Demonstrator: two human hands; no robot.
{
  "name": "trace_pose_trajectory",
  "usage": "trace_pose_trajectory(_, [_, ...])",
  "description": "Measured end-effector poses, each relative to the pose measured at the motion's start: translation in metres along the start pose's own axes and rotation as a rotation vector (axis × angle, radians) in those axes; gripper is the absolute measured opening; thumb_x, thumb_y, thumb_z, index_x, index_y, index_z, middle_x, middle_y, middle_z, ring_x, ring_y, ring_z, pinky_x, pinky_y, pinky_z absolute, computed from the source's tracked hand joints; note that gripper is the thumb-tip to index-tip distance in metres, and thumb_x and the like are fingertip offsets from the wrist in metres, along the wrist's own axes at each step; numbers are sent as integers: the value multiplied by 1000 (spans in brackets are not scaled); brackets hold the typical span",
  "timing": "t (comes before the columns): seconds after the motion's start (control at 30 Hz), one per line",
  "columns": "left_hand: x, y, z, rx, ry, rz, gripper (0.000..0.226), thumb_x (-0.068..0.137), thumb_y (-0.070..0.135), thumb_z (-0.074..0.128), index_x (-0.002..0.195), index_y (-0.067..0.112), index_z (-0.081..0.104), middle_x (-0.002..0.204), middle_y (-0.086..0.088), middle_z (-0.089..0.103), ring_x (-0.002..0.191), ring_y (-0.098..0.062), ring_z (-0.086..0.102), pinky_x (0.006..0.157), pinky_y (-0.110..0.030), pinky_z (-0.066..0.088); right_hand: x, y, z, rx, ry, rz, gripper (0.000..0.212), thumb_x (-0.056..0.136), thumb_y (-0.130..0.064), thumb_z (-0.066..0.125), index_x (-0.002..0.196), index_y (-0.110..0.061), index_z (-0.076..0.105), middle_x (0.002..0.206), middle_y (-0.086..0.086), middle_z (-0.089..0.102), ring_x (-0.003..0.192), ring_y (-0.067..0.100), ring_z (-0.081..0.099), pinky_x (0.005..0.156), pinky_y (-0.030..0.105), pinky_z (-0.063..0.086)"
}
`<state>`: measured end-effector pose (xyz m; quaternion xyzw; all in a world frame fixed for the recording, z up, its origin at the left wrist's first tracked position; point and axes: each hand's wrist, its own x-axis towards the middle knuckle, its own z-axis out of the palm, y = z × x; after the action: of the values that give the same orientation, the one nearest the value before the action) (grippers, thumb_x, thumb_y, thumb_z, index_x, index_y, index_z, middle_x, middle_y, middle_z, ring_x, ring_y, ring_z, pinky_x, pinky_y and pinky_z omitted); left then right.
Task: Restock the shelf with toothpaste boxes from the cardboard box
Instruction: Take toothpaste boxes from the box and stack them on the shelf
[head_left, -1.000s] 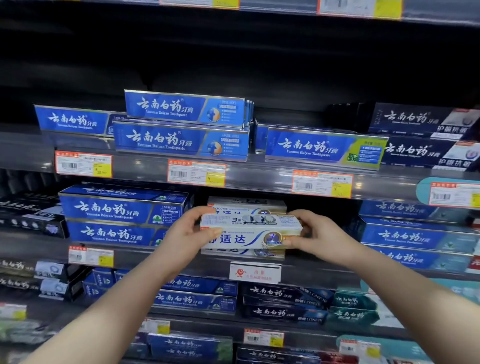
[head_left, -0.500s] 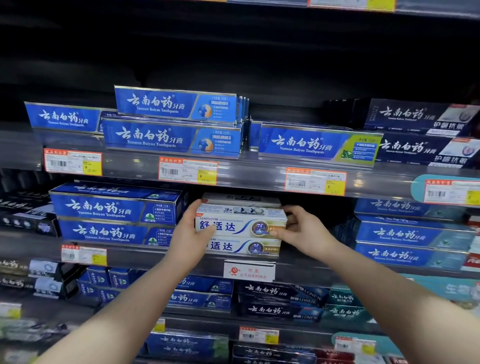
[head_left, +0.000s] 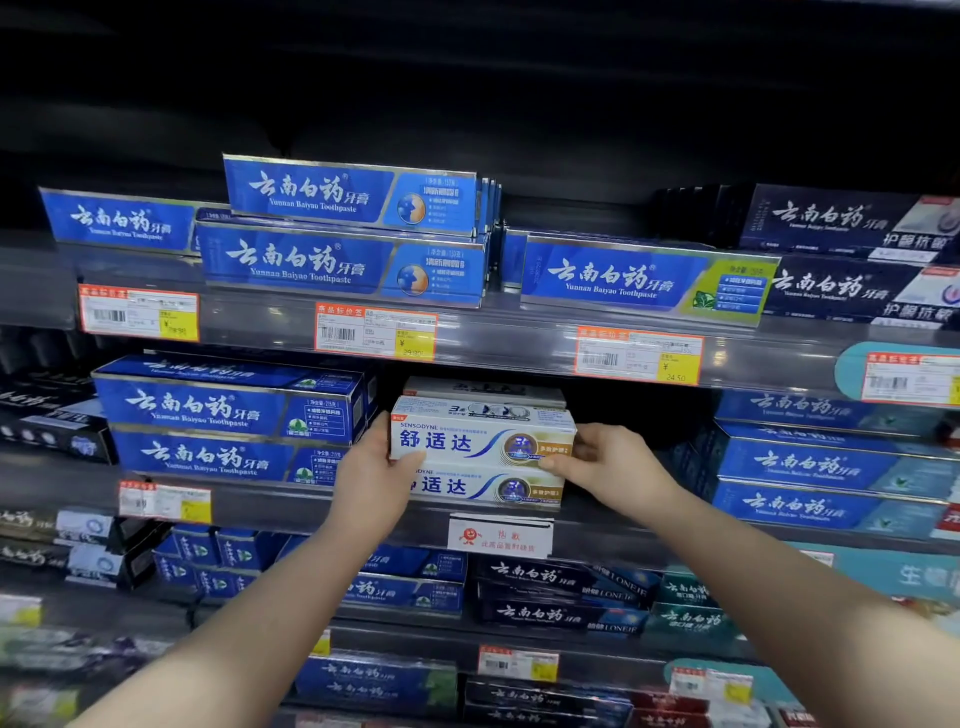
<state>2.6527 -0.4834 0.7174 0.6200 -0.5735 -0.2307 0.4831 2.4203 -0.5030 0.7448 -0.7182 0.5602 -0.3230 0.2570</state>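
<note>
The toothpaste box (head_left: 480, 434) between my fingers (head_left: 558, 460) is white with blue lettering, a blue swoosh and a gold end panel; the box under it (head_left: 485, 488) wears the same print. To my left the stacked boxes (head_left: 228, 410) are royal blue with white script and silver edging. The box above to the right (head_left: 644, 280) is blue running into a lime-green end. Price tags (head_left: 376, 332) are white, framed in orange, with a yellow corner. The far-right upper boxes (head_left: 852, 223) are dark navy.
</note>
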Motion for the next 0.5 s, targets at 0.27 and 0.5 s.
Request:
trace_pose_trajectory(0.27, [-5,-3,-2,-15,-12,43,42,85,4,56,124,21,53,111,0,65,94,-15,58,84,-27,43,-4,-4,-2,-144,-49,32,29,82,-29,66,108,-15,65,107,2,70,98,15,64,91,34,51])
trace_pose_trajectory(0.5, [-1,-3,-4,-46,-16,54,44,85,4,57,125,19,50,115,-3,65,94,-17,60,88,-32,48,-9,-6,2,-156,-21,64,31,80,-32,67,107,-16,66,104,6,71,97,19,65,91,41,51])
